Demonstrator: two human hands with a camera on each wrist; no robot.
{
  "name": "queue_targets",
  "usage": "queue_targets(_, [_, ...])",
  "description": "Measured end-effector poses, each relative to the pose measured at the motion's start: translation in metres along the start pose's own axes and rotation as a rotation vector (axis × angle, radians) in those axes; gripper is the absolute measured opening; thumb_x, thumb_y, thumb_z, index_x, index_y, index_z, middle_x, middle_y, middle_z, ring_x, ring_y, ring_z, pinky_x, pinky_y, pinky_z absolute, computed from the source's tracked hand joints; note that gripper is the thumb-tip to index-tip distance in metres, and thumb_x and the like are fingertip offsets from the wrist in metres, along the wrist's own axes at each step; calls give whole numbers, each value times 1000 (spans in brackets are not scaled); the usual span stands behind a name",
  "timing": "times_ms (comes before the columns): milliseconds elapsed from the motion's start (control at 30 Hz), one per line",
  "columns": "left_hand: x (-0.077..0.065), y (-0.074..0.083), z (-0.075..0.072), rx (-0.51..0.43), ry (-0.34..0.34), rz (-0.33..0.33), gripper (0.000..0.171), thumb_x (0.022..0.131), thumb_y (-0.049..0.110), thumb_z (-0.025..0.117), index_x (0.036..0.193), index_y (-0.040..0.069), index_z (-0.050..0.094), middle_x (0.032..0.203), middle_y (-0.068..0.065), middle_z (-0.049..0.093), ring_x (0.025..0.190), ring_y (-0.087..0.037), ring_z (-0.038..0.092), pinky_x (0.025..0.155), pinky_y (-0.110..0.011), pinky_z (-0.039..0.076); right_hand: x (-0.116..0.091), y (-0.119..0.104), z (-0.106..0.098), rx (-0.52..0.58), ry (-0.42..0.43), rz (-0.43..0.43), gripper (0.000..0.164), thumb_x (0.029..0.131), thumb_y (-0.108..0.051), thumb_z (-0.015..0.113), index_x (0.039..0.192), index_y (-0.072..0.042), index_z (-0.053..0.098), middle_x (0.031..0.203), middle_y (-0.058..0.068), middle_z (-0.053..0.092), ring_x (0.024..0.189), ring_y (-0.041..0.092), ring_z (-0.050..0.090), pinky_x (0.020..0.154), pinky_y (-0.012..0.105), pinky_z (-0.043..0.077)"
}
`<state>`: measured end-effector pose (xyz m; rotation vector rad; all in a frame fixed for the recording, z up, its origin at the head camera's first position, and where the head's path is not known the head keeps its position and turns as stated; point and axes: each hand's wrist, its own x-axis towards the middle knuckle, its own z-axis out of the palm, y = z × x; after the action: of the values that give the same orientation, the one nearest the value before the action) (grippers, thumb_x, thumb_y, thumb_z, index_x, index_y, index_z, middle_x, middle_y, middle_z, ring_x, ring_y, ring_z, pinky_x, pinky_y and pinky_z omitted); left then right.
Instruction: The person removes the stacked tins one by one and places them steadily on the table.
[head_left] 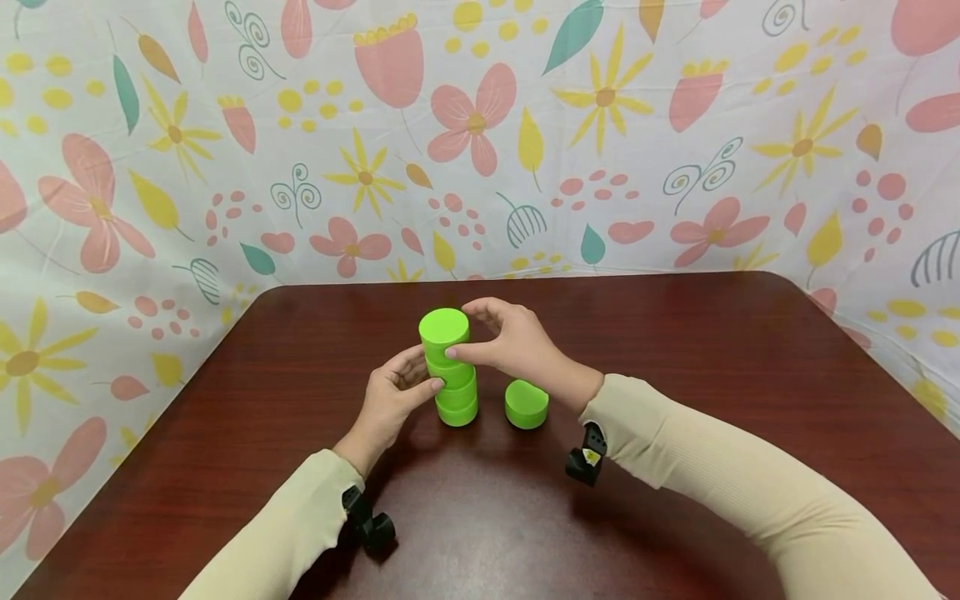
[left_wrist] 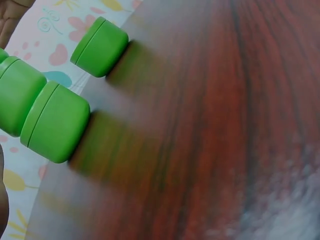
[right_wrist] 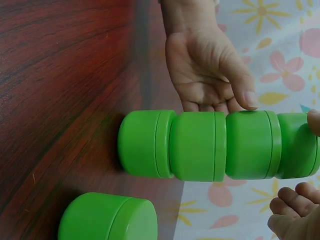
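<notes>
Several round green lidded jars stand one on another in an upright stack [head_left: 457,398]. My right hand [head_left: 521,346] is at the top jar [head_left: 438,327], its thumb against the front and its fingers round the far side. Lower down, my left hand [head_left: 388,404] holds the stack from the left, with the thumb on the jar just below the top one [right_wrist: 250,145]. In the right wrist view the left fingers curl partly hidden behind that jar. The jars sit slightly offset from each other.
One more green jar [head_left: 527,406] stands alone on the dark wooden table [head_left: 480,517], right of the stack and below my right wrist. A flower-patterned cloth [head_left: 480,208] hangs behind the table. Each wrist carries a small black camera [head_left: 375,529].
</notes>
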<state>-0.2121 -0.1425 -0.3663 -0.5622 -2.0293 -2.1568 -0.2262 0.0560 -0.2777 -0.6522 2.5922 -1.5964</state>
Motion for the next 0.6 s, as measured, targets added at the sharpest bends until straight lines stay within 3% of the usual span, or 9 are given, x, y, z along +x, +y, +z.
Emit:
queue_targets(300, [-1,-3,1,-4,2,7,50,79,-8,65,127,-7,50,109,7,65,105,-10,60,89,-25,48,1,-2,4,-10,12,-9,56,73,-27,79,121,-11,56,121,4,59,118,20,52,94,42,45])
queue_targets(600, [-2,-5,2,-23,-16,6,50,79,-10,64,127,-9,48,106,11,65,102,-9,61,85,-24,50,1,-1,7,22,17,-30,52,73,-25,78,118,-11,57,116,2,61,113,18,55,92,38,47])
